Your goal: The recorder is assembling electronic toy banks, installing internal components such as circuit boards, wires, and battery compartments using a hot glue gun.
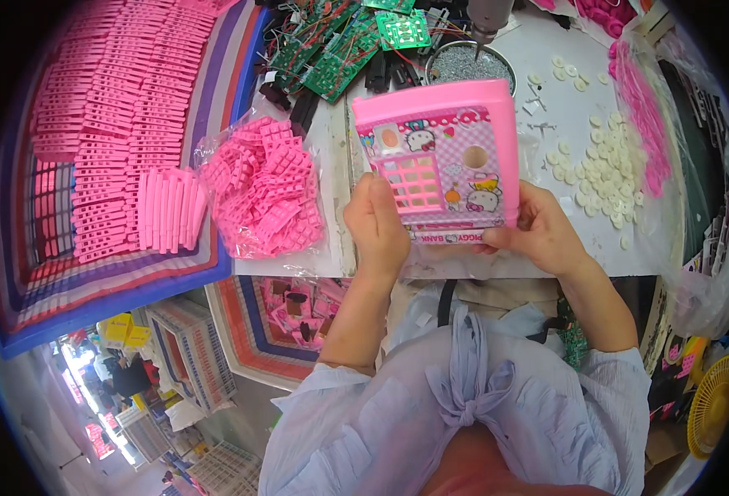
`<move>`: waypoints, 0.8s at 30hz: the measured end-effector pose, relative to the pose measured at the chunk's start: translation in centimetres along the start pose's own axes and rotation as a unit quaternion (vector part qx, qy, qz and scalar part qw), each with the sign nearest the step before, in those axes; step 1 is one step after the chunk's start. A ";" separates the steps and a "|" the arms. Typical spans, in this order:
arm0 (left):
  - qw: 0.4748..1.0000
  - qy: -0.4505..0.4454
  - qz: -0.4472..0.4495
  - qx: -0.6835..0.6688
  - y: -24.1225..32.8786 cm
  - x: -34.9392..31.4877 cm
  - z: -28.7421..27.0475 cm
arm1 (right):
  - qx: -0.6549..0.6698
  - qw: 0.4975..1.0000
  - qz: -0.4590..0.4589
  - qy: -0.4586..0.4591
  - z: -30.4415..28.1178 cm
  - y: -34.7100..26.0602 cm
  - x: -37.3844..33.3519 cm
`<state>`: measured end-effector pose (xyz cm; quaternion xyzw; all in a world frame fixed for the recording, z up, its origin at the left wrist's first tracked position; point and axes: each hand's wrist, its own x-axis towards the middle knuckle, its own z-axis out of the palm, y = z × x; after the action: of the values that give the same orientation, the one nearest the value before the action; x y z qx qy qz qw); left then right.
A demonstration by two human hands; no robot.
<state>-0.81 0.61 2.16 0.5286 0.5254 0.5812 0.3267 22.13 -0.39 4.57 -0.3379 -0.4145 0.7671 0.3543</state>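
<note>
Hands (pixel 377 227) pinch a pink plastic casing (pixel 455 165) with a purple-checked, cartoon-printed front.

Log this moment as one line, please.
left hand: holding pink casing, left side | right hand: holding its lower right | bagged pink parts: left of casing

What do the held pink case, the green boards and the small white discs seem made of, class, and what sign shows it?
Pink case: probably moulded plastic, smooth and slightly glossy, with rounded edges.
Green boards: likely circuit-board laminate, flat, with shiny metallic-looking patches.
White discs: perhaps matt plastic, evenly pale; too small to be sure.
</note>
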 end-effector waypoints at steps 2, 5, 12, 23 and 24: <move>0.999 0.006 -0.005 -0.041 0.4 -0.1 0.2 | -0.013 1.000 -0.007 0.004 -0.2 0.0 -0.1; 0.997 0.012 -0.005 -0.080 0.4 0.8 0.5 | -0.016 0.999 -0.025 0.016 -0.1 -0.6 -0.1; 0.977 -0.017 -0.121 -0.176 -0.1 3.9 0.5 | -0.019 0.999 -0.040 0.005 -0.1 -2.2 0.0; 0.978 -0.044 0.204 0.020 2.2 6.0 0.2 | -0.324 0.938 -0.120 0.035 -4.0 -2.8 3.5; 0.972 -0.100 0.212 0.032 2.0 5.9 -0.8 | -0.407 0.895 -0.175 0.049 -5.4 -2.2 3.8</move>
<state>-2.52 5.41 5.78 0.6939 0.3843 0.5641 0.2295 25.08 5.78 3.31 -0.4118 -0.7252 0.4397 0.3336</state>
